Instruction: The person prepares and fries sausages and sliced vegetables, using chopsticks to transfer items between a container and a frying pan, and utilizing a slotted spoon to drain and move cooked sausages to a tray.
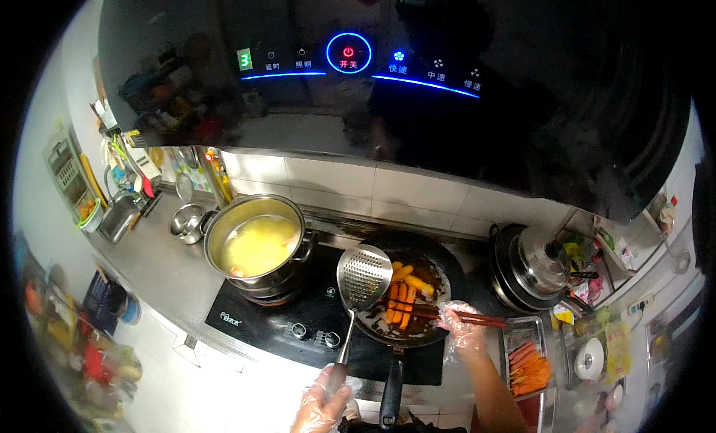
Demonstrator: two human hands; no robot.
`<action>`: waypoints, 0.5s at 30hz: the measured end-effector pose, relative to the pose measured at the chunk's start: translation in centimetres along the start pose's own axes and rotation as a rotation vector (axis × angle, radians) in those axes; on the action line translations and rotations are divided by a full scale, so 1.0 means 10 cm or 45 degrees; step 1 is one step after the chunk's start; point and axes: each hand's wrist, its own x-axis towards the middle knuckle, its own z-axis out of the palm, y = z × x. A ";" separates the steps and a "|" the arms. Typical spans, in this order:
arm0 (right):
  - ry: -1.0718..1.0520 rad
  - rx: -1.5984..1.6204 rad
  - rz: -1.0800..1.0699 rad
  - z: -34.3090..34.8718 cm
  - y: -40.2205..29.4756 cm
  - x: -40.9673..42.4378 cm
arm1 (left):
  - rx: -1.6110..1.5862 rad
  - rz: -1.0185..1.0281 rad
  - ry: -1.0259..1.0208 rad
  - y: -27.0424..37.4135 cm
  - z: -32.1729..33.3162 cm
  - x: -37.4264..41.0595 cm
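My left hand, in a clear plastic glove, grips the handle of a perforated metal skimmer. The skimmer's head hangs over the left side of a black frying pan, hiding part of it. Orange and yellow food pieces lie in bubbling oil in the pan. With my gloved right hand I hold dark red chopsticks, their tips over the orange strips; whether they pinch one I cannot tell. The pan's black handle points toward me, between my arms.
A steel pot of yellowish liquid stands on the left of the black gas hob. Stacked pans with a glass lid are at right, near a clear tray of sausages and orange strips. The range hood overhangs everything; steel bowls sit left.
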 end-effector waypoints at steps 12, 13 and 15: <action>0.328 -0.049 -0.055 -0.34 -0.49 -0.28 | 0.108 0.165 0.150 -0.28 -0.09 -0.05; 0.367 -0.044 -0.035 -0.33 -0.50 -0.29 | 0.117 0.194 0.168 -0.32 -0.08 -0.03; 0.347 -0.029 -0.043 -0.38 -0.45 -0.27 | 0.143 0.195 0.165 -0.31 -0.07 -0.03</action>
